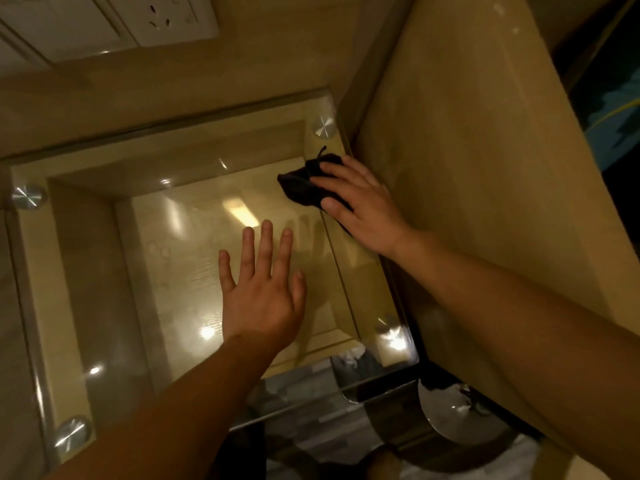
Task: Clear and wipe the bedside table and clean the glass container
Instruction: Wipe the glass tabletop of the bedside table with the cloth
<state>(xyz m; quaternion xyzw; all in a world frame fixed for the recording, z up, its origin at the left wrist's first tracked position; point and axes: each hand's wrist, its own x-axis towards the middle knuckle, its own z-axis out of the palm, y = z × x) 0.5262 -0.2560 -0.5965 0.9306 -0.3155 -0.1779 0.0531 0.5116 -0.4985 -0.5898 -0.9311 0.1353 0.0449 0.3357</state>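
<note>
The right hand (360, 202) has the dark cloth (301, 185) pinned under flat fingers, up in the far corner of the worktop (104, 271), with a round metal stud (324, 126) just past its fingertips. Nearly all the glass lies to that hand's left and back toward the person, so the wipe probably heads that way. The left hand (263, 292), fingers spread and holding nothing, rests flat right in that path and likely needs to shift.
</note>
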